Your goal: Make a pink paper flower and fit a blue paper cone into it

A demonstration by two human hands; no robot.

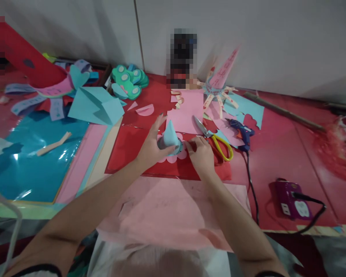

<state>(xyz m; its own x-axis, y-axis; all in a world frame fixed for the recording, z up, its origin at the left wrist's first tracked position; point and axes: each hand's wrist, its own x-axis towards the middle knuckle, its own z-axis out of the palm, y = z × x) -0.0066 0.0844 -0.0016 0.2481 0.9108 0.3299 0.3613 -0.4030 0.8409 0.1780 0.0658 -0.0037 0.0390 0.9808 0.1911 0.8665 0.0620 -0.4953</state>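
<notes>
A small light blue paper cone (pixel 170 134) stands upright on a pink flower-shaped paper base (pixel 172 159), over red sheets (pixel 129 150). My left hand (pixel 152 144) curves round the cone's left side, thumb across its lower front and fingers spread behind. At the right edge of the base is my right hand (pixel 200 152), its fingertips pinched together; anything between them is too small to make out. Scissors with yellow handles (pixel 223 147) lie just right of my right hand, blades pointing up and left. A dark blue glue gun (pixel 242 132) rests beyond them.
A pink paper cone with strips (pixel 223 75) stands at the back. Green paper shapes (pixel 129 81), folded light blue paper (pixel 96 105) and a larger red cone (pixel 31 57) are at left. At right are a stick (pixel 285 111) and a purple power box (pixel 291 198) with a cable.
</notes>
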